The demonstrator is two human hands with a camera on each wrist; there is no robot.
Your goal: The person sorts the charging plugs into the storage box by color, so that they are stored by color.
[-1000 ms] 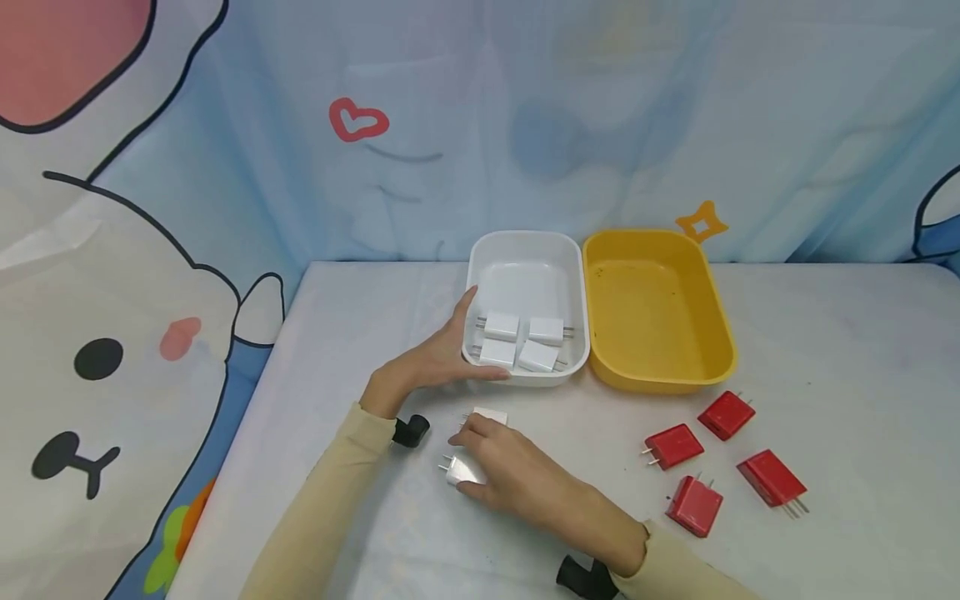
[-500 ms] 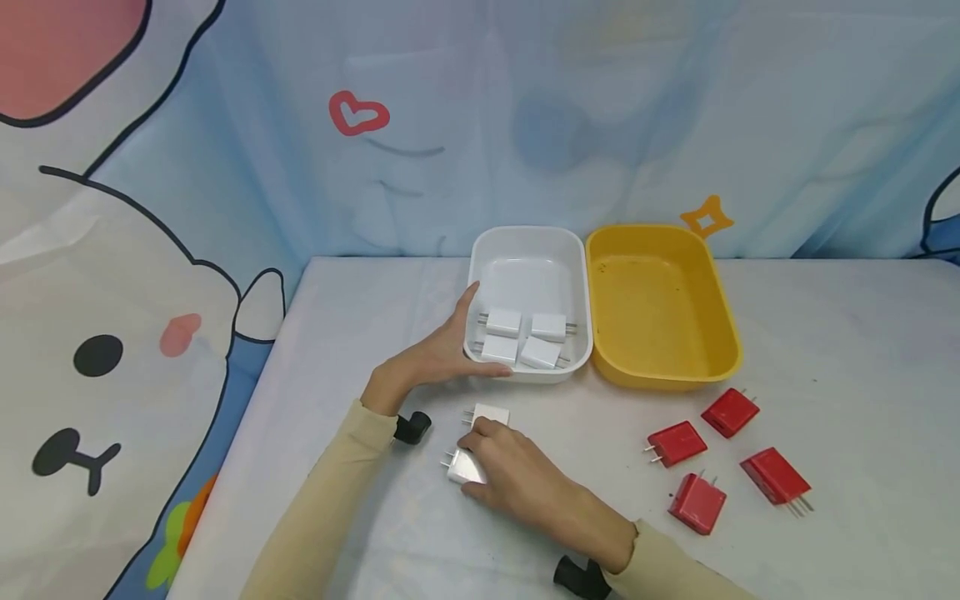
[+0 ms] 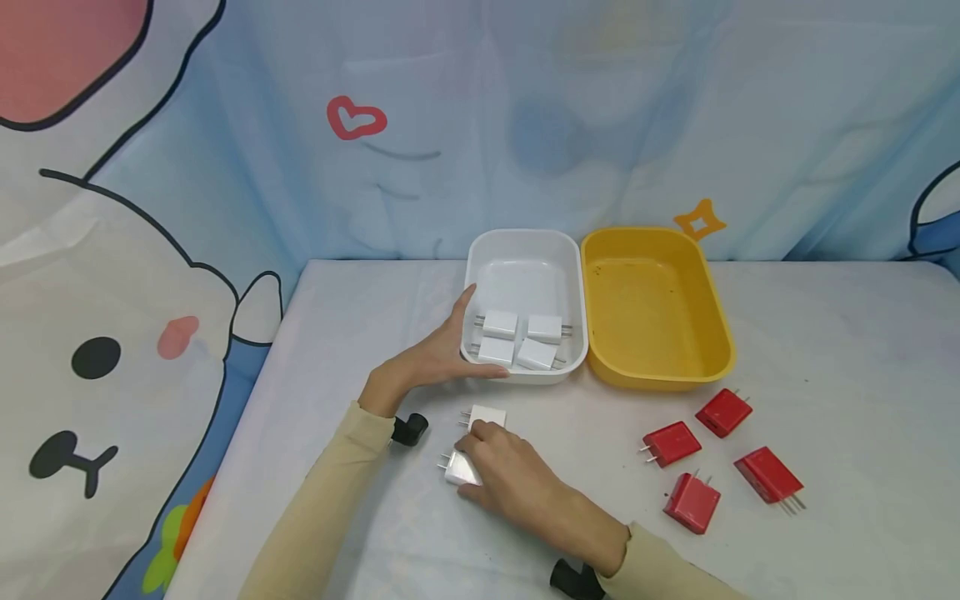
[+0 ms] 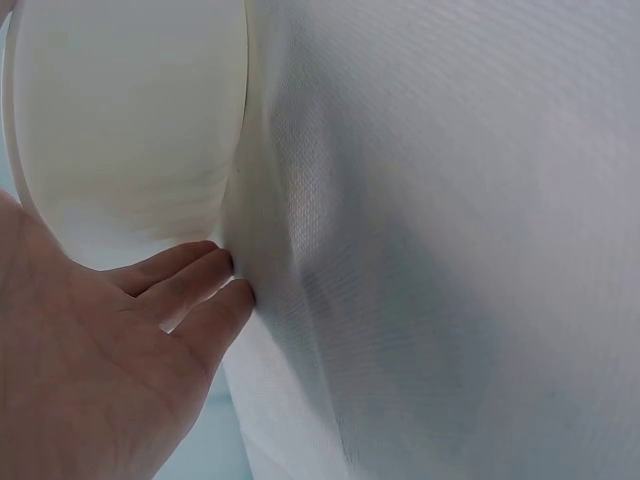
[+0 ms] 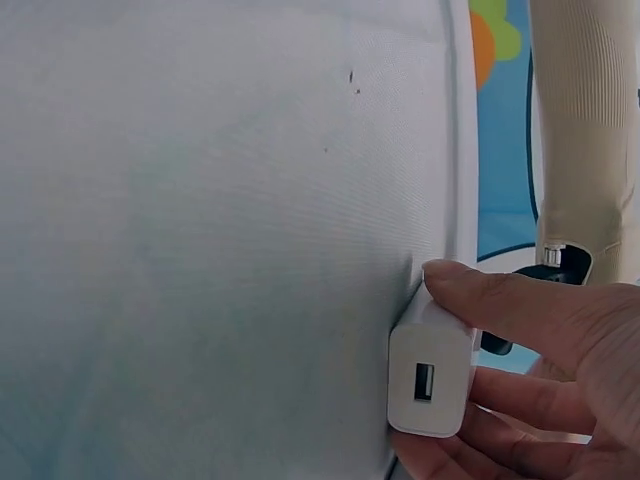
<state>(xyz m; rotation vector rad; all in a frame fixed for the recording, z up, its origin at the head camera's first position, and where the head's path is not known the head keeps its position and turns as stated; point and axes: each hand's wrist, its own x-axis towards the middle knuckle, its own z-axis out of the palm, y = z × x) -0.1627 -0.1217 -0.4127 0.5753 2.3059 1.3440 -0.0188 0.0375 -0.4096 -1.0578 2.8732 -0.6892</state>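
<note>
A white tray (image 3: 525,275) holds several white plug adapters (image 3: 546,328) near its front side. My left hand (image 3: 438,354) rests against the tray's front left corner, thumb and fingers spread; in the left wrist view the fingertips (image 4: 235,275) touch the cloth beside the tray wall (image 4: 130,120). In front of the tray, my right hand (image 3: 521,483) is around a white adapter (image 3: 461,469) lying on the cloth, its prongs pointing left. The right wrist view shows thumb and fingers on either side of that adapter (image 5: 430,380). Another white adapter (image 3: 487,416) lies just beyond the right hand.
A yellow tray (image 3: 656,308) stands against the white tray's right side. Several red plug adapters (image 3: 692,503) lie on the white cloth at the right front. A printed curtain (image 3: 450,125) hangs behind the table.
The right hand has shifted slightly at the white adapter, its fingers closing in a little. The left hand stays at the white tray.
</note>
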